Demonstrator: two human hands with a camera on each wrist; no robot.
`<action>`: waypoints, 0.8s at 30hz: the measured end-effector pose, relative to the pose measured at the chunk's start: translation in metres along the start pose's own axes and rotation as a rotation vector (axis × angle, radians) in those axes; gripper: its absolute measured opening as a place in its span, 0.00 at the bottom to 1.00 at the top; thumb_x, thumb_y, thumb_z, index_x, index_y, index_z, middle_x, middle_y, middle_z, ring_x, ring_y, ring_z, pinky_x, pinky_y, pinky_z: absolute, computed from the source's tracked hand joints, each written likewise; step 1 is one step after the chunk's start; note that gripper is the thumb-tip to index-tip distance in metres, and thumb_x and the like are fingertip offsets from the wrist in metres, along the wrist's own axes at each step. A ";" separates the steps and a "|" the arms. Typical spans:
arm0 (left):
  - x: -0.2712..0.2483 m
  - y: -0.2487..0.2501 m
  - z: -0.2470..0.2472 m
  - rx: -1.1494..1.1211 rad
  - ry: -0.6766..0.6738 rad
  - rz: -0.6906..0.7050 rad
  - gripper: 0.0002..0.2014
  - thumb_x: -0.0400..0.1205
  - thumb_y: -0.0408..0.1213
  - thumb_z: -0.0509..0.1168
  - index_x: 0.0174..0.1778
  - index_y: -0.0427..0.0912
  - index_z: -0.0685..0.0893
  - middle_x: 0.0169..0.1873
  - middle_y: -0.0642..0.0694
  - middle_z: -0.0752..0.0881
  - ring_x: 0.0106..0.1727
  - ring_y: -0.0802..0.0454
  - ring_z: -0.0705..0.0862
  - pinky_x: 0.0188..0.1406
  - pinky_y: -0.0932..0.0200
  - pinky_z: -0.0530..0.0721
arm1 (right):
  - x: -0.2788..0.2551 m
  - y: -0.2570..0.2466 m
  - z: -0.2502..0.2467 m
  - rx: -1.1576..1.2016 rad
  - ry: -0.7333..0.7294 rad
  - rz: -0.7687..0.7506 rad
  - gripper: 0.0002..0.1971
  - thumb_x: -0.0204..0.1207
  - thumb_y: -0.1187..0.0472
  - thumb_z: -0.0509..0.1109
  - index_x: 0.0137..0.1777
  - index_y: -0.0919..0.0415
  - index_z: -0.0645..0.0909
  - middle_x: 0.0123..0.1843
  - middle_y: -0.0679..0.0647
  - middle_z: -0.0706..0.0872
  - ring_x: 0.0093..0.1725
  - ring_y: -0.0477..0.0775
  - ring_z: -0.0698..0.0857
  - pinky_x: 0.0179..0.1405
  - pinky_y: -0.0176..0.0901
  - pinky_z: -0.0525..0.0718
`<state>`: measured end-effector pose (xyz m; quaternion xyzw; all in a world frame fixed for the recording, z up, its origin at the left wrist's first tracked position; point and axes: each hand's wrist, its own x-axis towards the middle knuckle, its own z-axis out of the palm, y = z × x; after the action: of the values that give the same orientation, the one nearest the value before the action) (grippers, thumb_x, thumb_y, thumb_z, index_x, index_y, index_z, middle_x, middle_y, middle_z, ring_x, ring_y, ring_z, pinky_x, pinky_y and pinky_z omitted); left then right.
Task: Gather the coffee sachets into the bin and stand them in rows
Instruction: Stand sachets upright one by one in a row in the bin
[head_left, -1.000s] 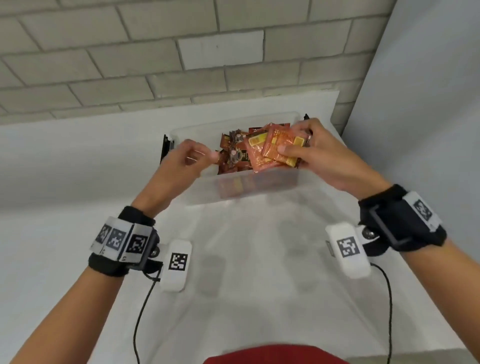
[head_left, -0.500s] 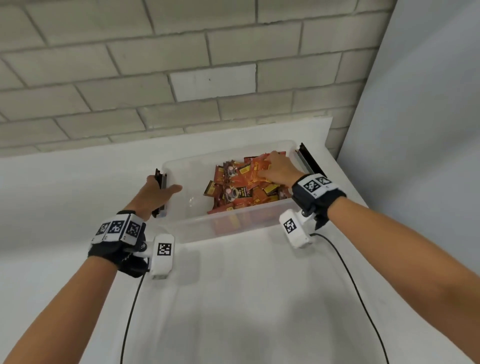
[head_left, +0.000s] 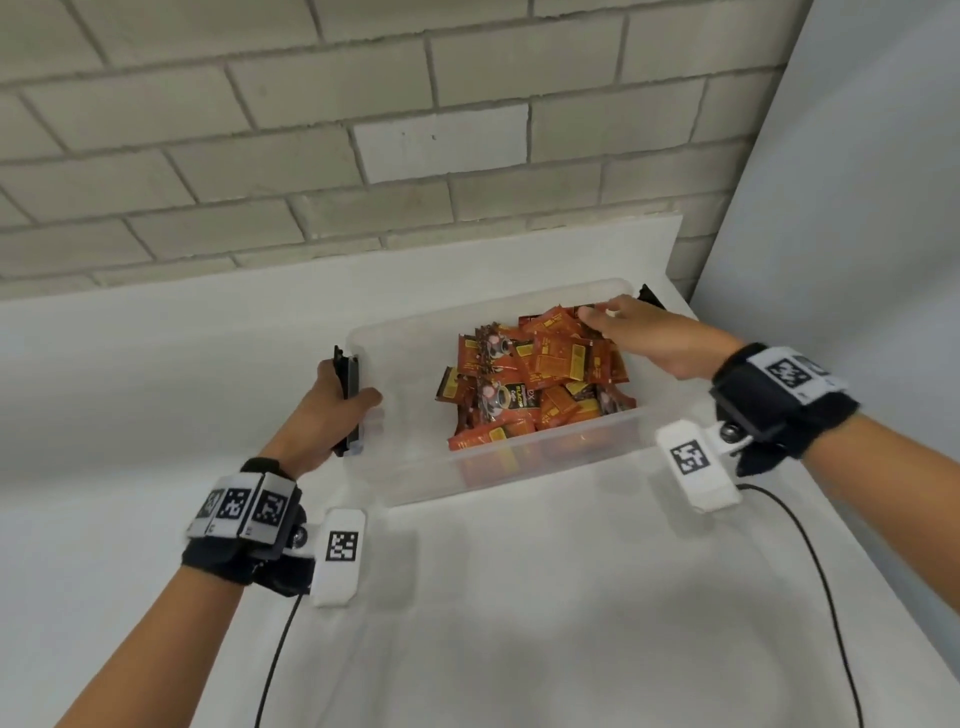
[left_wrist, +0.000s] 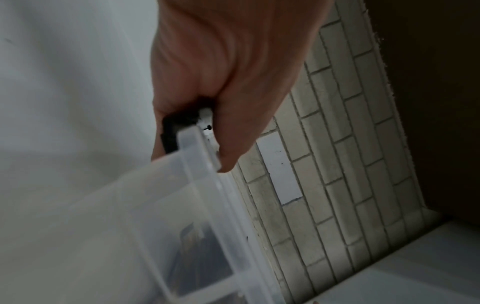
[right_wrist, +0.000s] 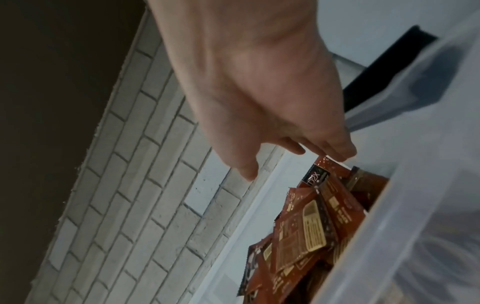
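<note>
From the head view, a clear bin (head_left: 395, 364) sits on a white table (head_left: 519, 597) below a brick wall (head_left: 311, 130), with coffee sachets (head_left: 535, 384) heaped loosely in the bin's right half. In the left wrist view, the left hand (left_wrist: 228, 72) curls its thumb and fingers around the bin's black latch (left_wrist: 170, 131). In the right wrist view, the right hand (right_wrist: 259, 82) reaches over the bin with loosely extended fingers, fingertips (right_wrist: 337, 153) touching the top sachet.

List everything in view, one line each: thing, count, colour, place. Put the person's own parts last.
bin: one, clear plastic, on the table near the wall
latches: two, black, one at each end of the bin
coffee sachets: many, too jumbled to count, orange and dark, heaped in the bin's right half
table: one, white
brick wall: one, pale grey, behind the table
wrist cameras: two, white, with black cables
left hand: grips the bin's left latch
right hand: fingertips on the top sachets at the far right
</note>
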<state>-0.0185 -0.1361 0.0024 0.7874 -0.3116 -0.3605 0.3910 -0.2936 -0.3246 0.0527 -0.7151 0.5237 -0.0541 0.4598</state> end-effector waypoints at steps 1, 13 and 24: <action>-0.008 -0.001 0.003 0.012 -0.008 0.005 0.21 0.81 0.39 0.67 0.65 0.43 0.65 0.57 0.32 0.81 0.50 0.35 0.89 0.45 0.31 0.87 | -0.010 0.003 -0.001 0.055 -0.041 0.003 0.33 0.84 0.40 0.55 0.82 0.59 0.58 0.78 0.49 0.69 0.74 0.50 0.69 0.71 0.44 0.64; -0.100 -0.011 0.046 -0.002 -0.060 0.033 0.33 0.72 0.52 0.66 0.71 0.50 0.63 0.56 0.36 0.82 0.55 0.33 0.86 0.52 0.27 0.85 | -0.087 0.069 0.039 0.264 -0.333 0.135 0.34 0.77 0.36 0.57 0.82 0.46 0.59 0.68 0.44 0.81 0.65 0.46 0.79 0.78 0.56 0.62; -0.118 -0.021 0.053 0.047 -0.070 0.025 0.24 0.84 0.40 0.65 0.71 0.50 0.60 0.54 0.49 0.83 0.50 0.45 0.89 0.48 0.42 0.89 | -0.078 0.073 0.011 0.374 -0.038 0.209 0.29 0.82 0.44 0.62 0.77 0.61 0.67 0.65 0.56 0.85 0.63 0.56 0.83 0.71 0.58 0.75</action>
<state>-0.1216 -0.0547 -0.0002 0.7793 -0.3434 -0.3757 0.3656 -0.3735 -0.2577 0.0255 -0.5602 0.5671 -0.0889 0.5972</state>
